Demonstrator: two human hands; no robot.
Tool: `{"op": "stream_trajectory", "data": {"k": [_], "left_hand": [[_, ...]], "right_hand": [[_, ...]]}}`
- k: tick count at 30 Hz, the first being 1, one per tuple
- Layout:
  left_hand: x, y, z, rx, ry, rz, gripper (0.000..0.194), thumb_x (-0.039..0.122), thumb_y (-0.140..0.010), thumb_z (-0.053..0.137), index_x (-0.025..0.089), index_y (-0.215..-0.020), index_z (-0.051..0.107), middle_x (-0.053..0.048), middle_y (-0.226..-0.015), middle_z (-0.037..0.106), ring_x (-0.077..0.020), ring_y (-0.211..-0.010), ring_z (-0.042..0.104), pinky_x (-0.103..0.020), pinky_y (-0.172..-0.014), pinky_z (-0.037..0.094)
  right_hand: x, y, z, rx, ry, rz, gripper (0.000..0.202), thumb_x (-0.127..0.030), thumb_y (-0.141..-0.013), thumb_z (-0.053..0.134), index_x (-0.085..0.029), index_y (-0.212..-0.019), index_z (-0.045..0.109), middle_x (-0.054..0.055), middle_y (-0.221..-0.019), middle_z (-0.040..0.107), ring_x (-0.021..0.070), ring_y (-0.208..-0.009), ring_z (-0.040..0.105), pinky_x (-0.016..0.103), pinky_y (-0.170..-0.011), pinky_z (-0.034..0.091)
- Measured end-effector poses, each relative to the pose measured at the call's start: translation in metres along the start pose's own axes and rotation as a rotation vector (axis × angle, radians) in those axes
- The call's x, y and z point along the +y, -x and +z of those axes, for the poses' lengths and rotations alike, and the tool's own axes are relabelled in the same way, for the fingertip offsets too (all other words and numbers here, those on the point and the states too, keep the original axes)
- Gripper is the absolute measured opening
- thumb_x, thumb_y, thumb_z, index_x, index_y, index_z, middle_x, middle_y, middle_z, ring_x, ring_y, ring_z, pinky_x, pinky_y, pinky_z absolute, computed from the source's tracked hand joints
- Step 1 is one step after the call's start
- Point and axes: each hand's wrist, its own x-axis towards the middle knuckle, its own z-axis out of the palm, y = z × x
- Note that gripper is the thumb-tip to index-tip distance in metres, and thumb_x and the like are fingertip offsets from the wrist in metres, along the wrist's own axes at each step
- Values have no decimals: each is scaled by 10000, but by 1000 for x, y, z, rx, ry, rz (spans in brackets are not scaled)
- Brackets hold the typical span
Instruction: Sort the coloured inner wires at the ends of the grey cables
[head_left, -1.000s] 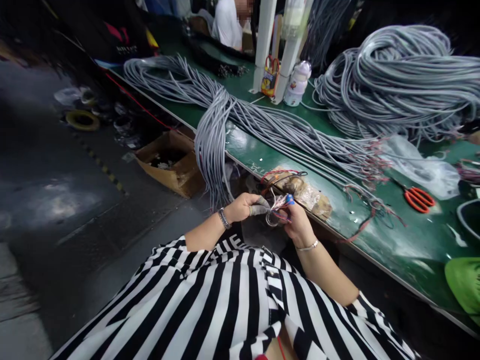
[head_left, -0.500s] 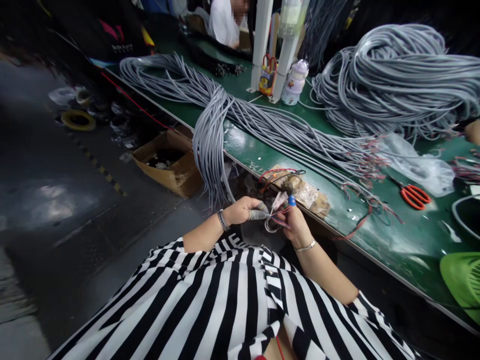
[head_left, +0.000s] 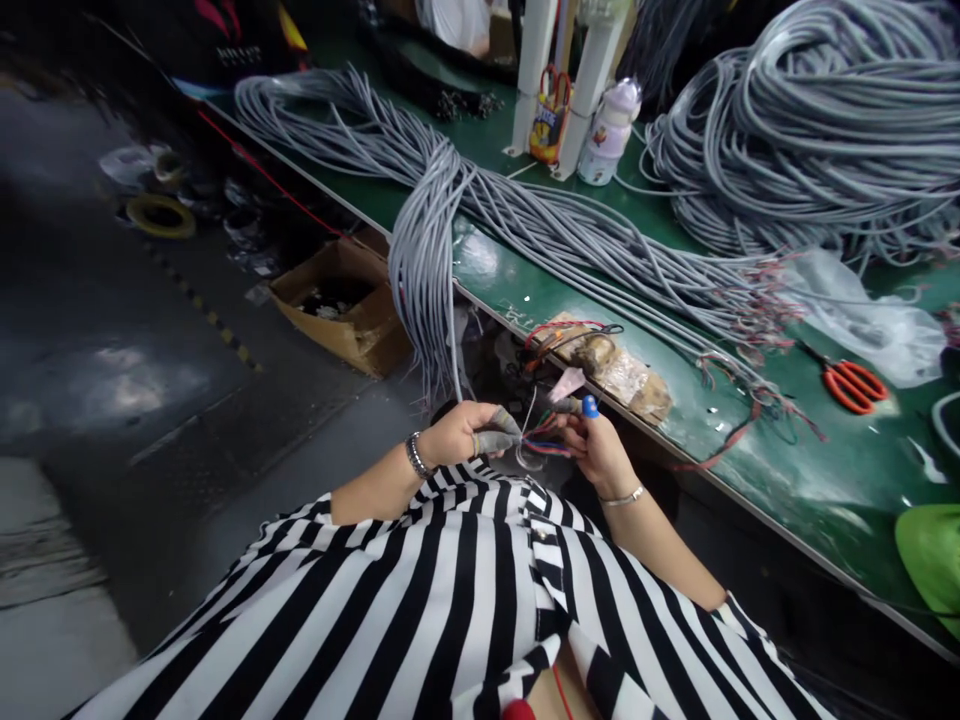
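In front of my body my left hand (head_left: 461, 437) is closed in a pinch, its fingertips covered in grey wrapping. From that pinch several thin wires (head_left: 541, 443), red, green and blue, fan out at the end of a cable. A whitish strand stands up beside them, and a pale loop hangs below. My right hand (head_left: 598, 452) grips the far ends of the coloured wires; a blue cap (head_left: 590, 406) covers one of its fingertips. A bundle of grey cables (head_left: 427, 230) drapes over the bench edge close to my left hand.
On the green bench (head_left: 817, 490) are red-handled scissors (head_left: 855, 387), a taped block (head_left: 626, 380), a clear plastic bag (head_left: 877, 320) and a large cable coil (head_left: 817, 140). A lilac bottle (head_left: 604, 140) stands by the white posts. A cardboard box (head_left: 352, 310) sits below the bench.
My hands have moved slightly apart, and the coloured wires between them are more spread out. The view has shifted a little, so the bench items on the right appear farther right.
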Motion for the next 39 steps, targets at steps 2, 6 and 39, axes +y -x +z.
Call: {"op": "stream_trajectory", "data": {"k": [2, 6, 39], "left_hand": [[-1, 1, 3, 64, 50, -30, 388, 478, -797, 715, 106, -853, 617, -43, -650, 676, -101, -544, 618, -202, -552, 509], [-8, -2, 14, 169, 92, -59, 415, 510, -799, 700, 128, -871, 554, -20, -624, 656, -95, -520, 603, -210, -545, 507], [-1, -30, -1, 363, -823, 634, 202, 354, -842, 668, 172, -819, 752, -84, -687, 714, -159, -631, 641, -271, -644, 502]], "right_hand": [[1, 3, -2, -39, -3, -52, 477, -648, -785, 633, -172, -780, 641, -53, -548, 408, 42, -433, 144, 193, -377, 103], [3, 13, 2, -245, 105, -173, 510, -522, -699, 777, -207, -1084, 664, -23, -679, 508, 89, -544, 358, 210, -455, 303], [-11, 3, -2, -27, 121, -7, 601, -755, -783, 532, -176, -624, 565, -85, -438, 253, 44, -396, 107, 205, -361, 84]]}}
